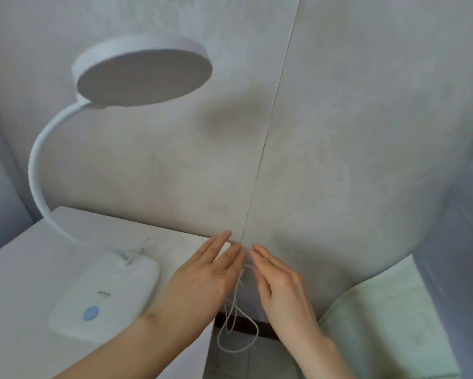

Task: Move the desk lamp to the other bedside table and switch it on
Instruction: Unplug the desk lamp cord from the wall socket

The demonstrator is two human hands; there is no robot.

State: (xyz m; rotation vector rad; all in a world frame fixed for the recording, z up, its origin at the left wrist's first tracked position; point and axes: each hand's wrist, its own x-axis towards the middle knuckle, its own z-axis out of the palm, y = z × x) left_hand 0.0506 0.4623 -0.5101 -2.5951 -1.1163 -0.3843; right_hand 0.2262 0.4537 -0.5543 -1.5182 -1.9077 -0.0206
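White desk lamp (pixel 104 294) sits on the pale worktop (pixel 19 291), base flat, gooseneck arcing up so the round head (pixel 143 72) hangs over it, unlit. Blue button (pixel 90 313) on the base untouched. Both hands work at the worktop's far right corner against the grey wall panel (pixel 339 132): left hand (pixel 202 283) has fingers stretched flat, right hand (pixel 282 285) likewise extended, neither closed into a grip. Thin white cord (pixel 236 332) dangles in loops between them, down the gap beside the bed (pixel 380 324). My guess: they're feeding the cable behind the worktop toward a socket. Plug not visible. Can't tell whether either hand actually pinches the cord.
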